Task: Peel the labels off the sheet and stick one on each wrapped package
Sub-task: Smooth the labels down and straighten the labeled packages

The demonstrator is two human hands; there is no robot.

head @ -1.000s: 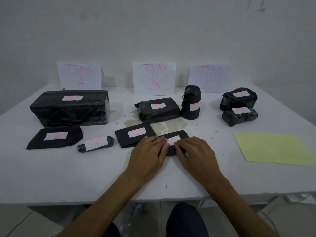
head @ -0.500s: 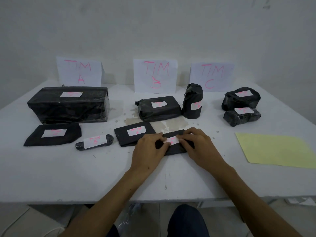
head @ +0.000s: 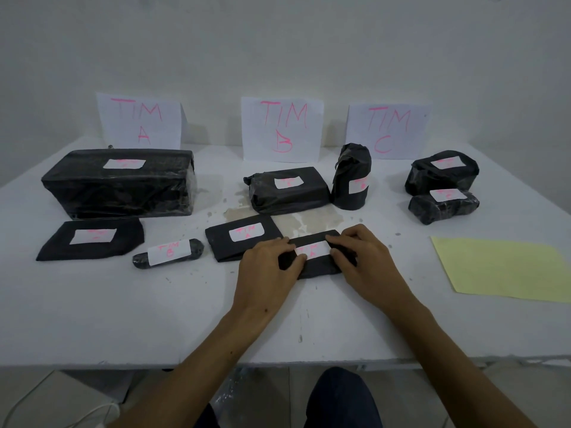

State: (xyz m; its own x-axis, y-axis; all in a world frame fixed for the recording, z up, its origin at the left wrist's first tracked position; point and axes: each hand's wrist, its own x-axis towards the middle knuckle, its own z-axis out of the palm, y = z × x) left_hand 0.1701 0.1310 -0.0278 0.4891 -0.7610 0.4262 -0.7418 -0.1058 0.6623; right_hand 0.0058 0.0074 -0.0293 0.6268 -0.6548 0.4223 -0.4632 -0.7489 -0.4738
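White painted tabletop (head: 92, 307), scuffed and speckled, with a worn patch of bare brownish surface at its centre; behind it a plain pale wall (head: 278, 41). Below the near edge, pale floor with a white cable at 7 o'clock.

Near the centre, a small flat package wrapped in black plastic (head: 318, 268), lying on the tabletop with a white label lettered in pink (head: 311, 249) on its top face. Left hand (head: 267, 273) at the package's 9 o'clock end, fingers curled over it, fingertips on the label's left edge. Right hand (head: 364, 264) at the 3 o'clock end, fingers likewise curled round the package, fingertips at the label's right edge.

Touching it at 10 o'clock, a flat black rectangular package labelled "TIM A" (head: 244, 237). Further toward 9 o'clock, a slim black roll labelled "TIM B" (head: 168, 253) and a flat black pouch (head: 91, 239); behind those, a large black box-shaped package (head: 120, 183).

At 12 o'clock, a black brick-shaped package (head: 287, 189) beside an upright black cylinder (head: 352, 177). At 2 o'clock, two rounded black bundles (head: 443, 188), each labelled.

At 3 o'clock, a pale yellow backing sheet (head: 506, 268) lying flat.

Along the far edge, three white paper signs (head: 282, 129) standing upright: "TIM A", "TIM B", "TIM C".
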